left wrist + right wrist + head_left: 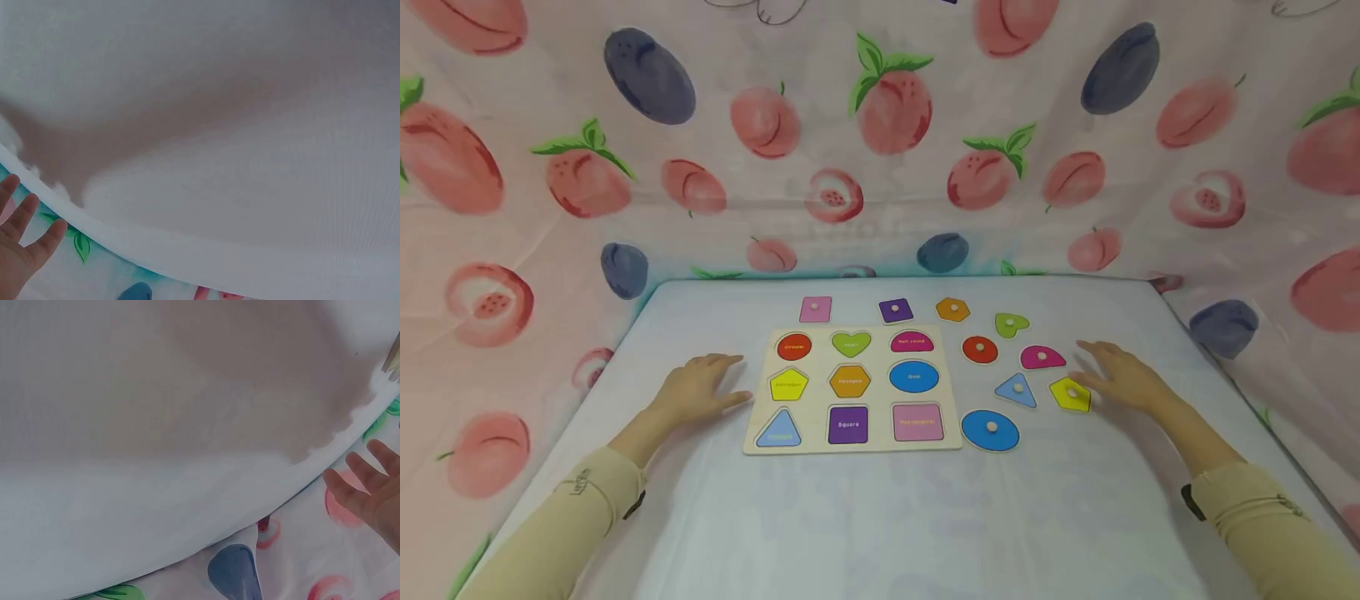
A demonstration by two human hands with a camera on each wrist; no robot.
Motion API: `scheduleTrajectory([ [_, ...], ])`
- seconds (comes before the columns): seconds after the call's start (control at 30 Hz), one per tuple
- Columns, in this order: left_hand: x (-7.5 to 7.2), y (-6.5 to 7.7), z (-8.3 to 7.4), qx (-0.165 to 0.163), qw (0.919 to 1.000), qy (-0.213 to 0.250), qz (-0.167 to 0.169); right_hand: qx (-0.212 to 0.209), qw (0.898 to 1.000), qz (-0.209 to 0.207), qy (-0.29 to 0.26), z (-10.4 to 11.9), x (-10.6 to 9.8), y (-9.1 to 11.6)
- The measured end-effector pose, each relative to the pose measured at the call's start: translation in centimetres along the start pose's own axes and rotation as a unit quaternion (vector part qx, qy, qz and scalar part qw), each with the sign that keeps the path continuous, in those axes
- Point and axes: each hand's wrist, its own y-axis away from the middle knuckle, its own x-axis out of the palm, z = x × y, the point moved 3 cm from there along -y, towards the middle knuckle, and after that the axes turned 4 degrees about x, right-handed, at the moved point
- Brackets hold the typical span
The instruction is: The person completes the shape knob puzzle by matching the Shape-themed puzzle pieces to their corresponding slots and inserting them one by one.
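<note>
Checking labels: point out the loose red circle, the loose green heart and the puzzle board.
Loose red circle [981, 350], head view, on its knob.
Loose green heart [1011, 323], head view, on its knob.
Puzzle board [812, 410], head view, on its bare face.

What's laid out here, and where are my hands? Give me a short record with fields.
Board: pale, wood-look rectangular board, nine labelled coloured shapes, none covered
Beyond it: flat knobbed pink rectangle, purple square, orange hexagon
Right of it: flat knobbed green heart, red circle, magenta half-circle, light-blue triangle, yellow pentagon, blue oval
Left hand: beside board's left edge; grip empty
Right hand: near yellow pentagon, touch unclear; grip empty
Surface: white cloth-like tabletop
</note>
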Motion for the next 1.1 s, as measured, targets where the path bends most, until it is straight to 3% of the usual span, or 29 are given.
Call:
scheduleTrajectory([
  [0.4, 0.1, 0.0, -0.3, 0.010, 0.9997, 0.012, -0.018, 0.043, 0.997, 0.015, -0.059, 0.0, -0.4, 0.4],
  [0.83, -0.1, 0.4, -0.9, 0.025, 0.9982, 0.028, -0.046, 0.020, 0.998, 0.001, -0.068, 0.4, -0.5, 0.4],
  [0.93, 0.0, 0.4, -1.0, 0.038, 0.9977, 0.044, -0.035, 0.019, 0.997, -0.001, -0.070, 0.8, -0.5, 0.4],
  [1.1, 0.3, 0.5, -1.1, 0.038, 0.9949, 0.093, 0.013, 0.008, 0.997, -0.023, -0.068, 1.9, -0.4, 0.2],
])
